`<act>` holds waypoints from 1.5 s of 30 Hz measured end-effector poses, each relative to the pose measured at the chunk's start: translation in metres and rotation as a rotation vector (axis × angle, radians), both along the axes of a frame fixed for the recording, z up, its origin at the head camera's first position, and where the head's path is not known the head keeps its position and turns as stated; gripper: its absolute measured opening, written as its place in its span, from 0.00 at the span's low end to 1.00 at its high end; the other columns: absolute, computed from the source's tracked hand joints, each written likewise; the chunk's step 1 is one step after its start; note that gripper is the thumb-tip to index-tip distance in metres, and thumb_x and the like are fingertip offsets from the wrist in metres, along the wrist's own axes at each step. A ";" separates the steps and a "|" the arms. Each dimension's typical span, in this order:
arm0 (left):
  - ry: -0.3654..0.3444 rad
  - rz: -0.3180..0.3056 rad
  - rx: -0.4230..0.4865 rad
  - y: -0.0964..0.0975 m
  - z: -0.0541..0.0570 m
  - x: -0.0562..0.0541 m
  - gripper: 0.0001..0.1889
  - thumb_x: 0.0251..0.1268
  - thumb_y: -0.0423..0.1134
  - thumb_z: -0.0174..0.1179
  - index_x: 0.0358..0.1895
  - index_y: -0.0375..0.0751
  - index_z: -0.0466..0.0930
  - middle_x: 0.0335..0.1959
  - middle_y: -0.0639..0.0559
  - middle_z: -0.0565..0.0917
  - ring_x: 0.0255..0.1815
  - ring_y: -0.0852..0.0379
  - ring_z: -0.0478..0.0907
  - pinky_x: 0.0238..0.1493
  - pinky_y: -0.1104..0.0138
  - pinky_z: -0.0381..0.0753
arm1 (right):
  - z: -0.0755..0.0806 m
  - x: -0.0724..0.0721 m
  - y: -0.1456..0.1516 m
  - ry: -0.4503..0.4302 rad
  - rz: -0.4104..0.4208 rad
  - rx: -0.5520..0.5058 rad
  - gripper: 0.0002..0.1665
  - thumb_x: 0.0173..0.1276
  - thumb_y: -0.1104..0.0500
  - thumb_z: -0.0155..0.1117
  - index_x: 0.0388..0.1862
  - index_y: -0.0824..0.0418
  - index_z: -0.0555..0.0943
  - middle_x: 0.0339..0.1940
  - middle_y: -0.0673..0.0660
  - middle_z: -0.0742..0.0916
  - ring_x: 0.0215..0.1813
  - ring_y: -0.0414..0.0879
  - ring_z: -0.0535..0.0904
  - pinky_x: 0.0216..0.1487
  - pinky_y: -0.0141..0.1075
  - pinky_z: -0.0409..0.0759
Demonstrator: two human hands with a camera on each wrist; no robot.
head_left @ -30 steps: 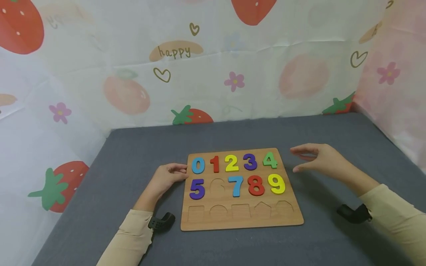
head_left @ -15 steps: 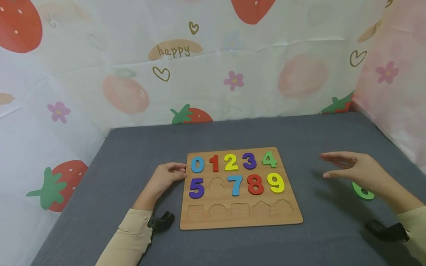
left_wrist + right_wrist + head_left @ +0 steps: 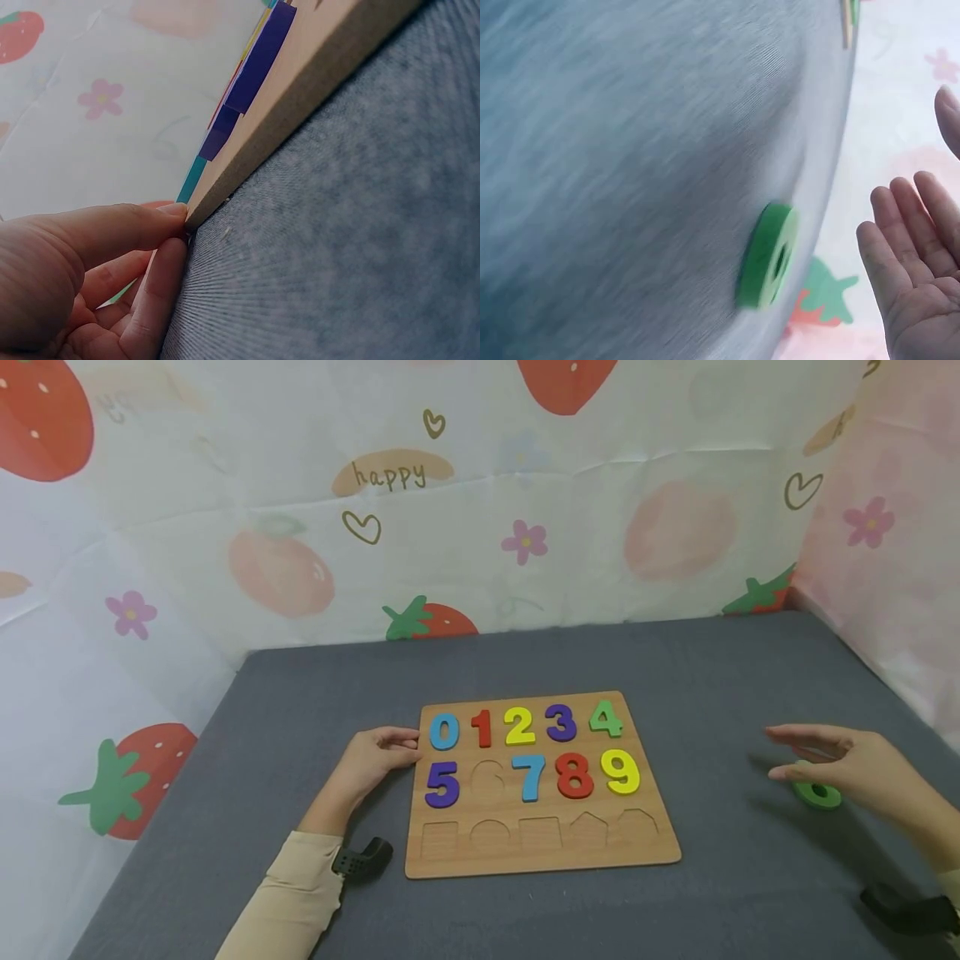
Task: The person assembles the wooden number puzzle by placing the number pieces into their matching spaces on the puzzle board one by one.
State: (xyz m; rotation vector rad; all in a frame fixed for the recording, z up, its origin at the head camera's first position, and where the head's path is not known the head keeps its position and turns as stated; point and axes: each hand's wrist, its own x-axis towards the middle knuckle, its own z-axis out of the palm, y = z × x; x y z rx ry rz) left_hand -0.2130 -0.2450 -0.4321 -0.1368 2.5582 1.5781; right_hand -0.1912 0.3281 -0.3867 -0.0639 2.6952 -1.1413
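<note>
A wooden number puzzle board (image 3: 547,859) lies on the grey cloth, with raised colored digits in its two upper rows. My left hand (image 3: 375,762) holds the board's left edge beside the blue 0 (image 3: 434,732); in the left wrist view its thumb (image 3: 127,229) and bent index finger meet at the board's corner. Off to the right, my right hand (image 3: 858,768) hovers over a green digit 6 (image 3: 808,797), partly hiding it. In the right wrist view the green piece (image 3: 759,259) lies on the cloth, apart from the spread, relaxed fingers (image 3: 889,247).
Between the purple 5 (image 3: 442,795) and the light-blue 7 (image 3: 530,781) is a bare recess (image 3: 487,781). Several outlined recesses run along the board's bottom row. A printed curtain (image 3: 570,460) rises behind the table (image 3: 337,677).
My right hand has moved away from the board, rightward and nearer to me, over the green 6, which has come into sight beneath it. The left hand stays at the board's edge.
</note>
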 end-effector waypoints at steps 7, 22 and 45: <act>0.000 0.000 0.004 0.000 0.001 0.000 0.21 0.64 0.37 0.66 0.60 0.36 0.80 0.50 0.43 0.86 0.45 0.61 0.81 0.51 0.67 0.77 | -0.008 0.003 0.019 -0.028 -0.017 0.062 0.47 0.60 0.37 0.72 0.73 0.57 0.70 0.73 0.42 0.72 0.48 0.09 0.69 0.59 0.68 0.66; -0.002 0.000 0.006 0.000 -0.001 0.000 0.22 0.64 0.37 0.66 0.60 0.36 0.80 0.50 0.43 0.86 0.45 0.61 0.82 0.51 0.66 0.78 | -0.022 -0.002 0.040 -0.076 0.074 0.186 0.61 0.57 0.42 0.75 0.76 0.74 0.57 0.74 0.80 0.60 0.70 0.80 0.59 0.56 0.66 0.72; -0.010 0.007 -0.007 0.001 0.001 0.001 0.22 0.64 0.39 0.67 0.60 0.37 0.80 0.52 0.42 0.86 0.50 0.55 0.82 0.54 0.63 0.77 | -0.007 0.000 0.013 0.120 0.108 0.332 0.49 0.55 0.43 0.77 0.65 0.74 0.73 0.65 0.81 0.73 0.61 0.76 0.74 0.48 0.59 0.80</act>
